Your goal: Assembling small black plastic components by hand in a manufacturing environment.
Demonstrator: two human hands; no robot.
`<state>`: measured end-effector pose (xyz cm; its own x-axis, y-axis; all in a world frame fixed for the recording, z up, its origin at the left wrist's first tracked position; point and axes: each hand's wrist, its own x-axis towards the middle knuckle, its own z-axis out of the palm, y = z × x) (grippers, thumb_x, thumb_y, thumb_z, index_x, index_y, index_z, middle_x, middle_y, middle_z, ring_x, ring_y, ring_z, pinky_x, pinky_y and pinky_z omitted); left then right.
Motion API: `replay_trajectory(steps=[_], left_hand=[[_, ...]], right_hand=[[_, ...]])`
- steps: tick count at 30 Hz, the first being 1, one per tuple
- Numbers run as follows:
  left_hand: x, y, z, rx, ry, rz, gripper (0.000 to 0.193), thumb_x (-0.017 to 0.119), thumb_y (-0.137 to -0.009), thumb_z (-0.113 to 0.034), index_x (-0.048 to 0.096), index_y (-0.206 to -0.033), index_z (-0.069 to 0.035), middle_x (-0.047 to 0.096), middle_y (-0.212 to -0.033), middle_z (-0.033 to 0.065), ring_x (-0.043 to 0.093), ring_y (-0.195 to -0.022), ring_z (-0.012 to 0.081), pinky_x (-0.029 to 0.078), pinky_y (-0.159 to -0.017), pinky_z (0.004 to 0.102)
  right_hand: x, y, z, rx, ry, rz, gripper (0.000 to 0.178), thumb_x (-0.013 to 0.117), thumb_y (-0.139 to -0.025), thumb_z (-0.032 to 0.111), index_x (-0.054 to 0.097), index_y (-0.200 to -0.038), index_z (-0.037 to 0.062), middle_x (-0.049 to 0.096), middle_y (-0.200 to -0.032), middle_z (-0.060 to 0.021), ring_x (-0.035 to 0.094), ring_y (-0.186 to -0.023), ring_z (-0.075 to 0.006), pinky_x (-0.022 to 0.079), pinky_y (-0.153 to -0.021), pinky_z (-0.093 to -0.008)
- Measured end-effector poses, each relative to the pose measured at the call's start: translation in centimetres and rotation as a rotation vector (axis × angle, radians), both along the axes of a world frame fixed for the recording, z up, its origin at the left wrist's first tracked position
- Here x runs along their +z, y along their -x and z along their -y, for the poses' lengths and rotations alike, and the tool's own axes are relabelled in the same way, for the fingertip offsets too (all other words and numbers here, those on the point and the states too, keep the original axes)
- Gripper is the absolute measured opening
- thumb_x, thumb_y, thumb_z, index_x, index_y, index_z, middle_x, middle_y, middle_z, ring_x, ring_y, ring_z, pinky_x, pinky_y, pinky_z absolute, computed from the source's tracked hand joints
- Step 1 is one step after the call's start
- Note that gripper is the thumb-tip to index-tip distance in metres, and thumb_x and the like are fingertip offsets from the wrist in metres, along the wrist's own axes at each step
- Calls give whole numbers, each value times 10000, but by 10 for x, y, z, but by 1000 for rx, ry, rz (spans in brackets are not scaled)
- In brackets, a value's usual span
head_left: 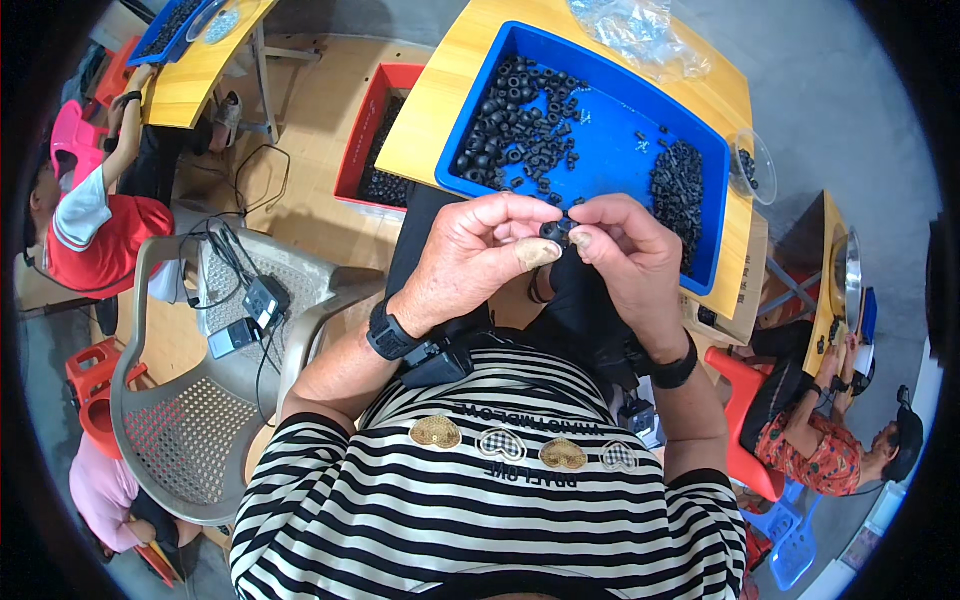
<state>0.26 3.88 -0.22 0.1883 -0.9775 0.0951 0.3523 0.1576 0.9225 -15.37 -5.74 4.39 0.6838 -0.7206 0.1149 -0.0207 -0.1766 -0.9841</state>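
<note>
Both hands meet in front of the near edge of a blue tray (585, 200). My left hand (485, 248) pinches a small round black plastic part (556, 231) between thumb and forefinger. From the other side, the thumb and forefinger of my right hand (632, 255) close at the same part; whether they hold a second small piece there is hidden. Inside the tray, a pile of rounded black parts (510, 110) lies at the left. Smaller black pieces (677, 185) are heaped at the right, with a few loose bits between.
The tray stands on a yellow table (420, 125) with a clear plastic bag (640, 35) and a clear round tub (752, 168). A red crate (372, 130) of black parts sits left of it. A grey chair (170, 400) holds cables and devices. Other people work at both sides.
</note>
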Motion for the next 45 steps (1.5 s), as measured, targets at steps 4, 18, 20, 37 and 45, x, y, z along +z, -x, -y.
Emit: replay_trajectory(steps=[4, 18, 20, 37, 45], left_hand=[[4, 1, -1, -9, -11, -12, 323, 694, -786, 5, 626, -1100, -23, 560, -867, -45, 482, -769, 17, 420, -708, 168], [4, 2, -1, 2, -3, -14, 307, 683, -784, 22, 638, -1085, -17, 552, -878, -30, 457, -755, 29, 398, -694, 175], [-2, 3, -1, 7, 23, 32, 308, 679, -786, 25, 635, -1089, -17, 555, -887, -26, 458, -758, 31, 399, -696, 178], [3, 6, 2, 131, 145, 266, 247, 727, -759, -34, 676, -1001, -38, 624, -883, 35, 558, -719, 60, 475, -624, 199], [-3, 2, 0, 127, 253, 483, 249, 739, -723, -26, 672, -962, -4, 657, -886, 100, 646, -800, 197, 524, -695, 281]], right_hand=[[0, 1, 4, 15, 180, -64, 147, 640, -801, -11, 655, -944, 16, 628, -873, -38, 593, -768, -85, 470, -673, -209], [-4, -1, 4, 20, 333, -68, 164, 648, -761, -33, 665, -910, 32, 641, -854, -59, 604, -719, -127, 484, -623, -232], [-4, 0, 4, 40, 303, -75, 162, 651, -763, -30, 662, -914, 29, 640, -856, -63, 602, -728, -128, 483, -628, -230], [-2, 11, -5, 97, -321, 29, 163, 629, -832, -21, 565, -977, 15, 593, -852, -16, 551, -720, -51, 452, -621, -185], [-14, 18, -3, 159, -505, -78, 343, 623, -874, 155, 526, -1158, -13, 614, -844, -51, 562, -673, -98, 461, -597, -217]])
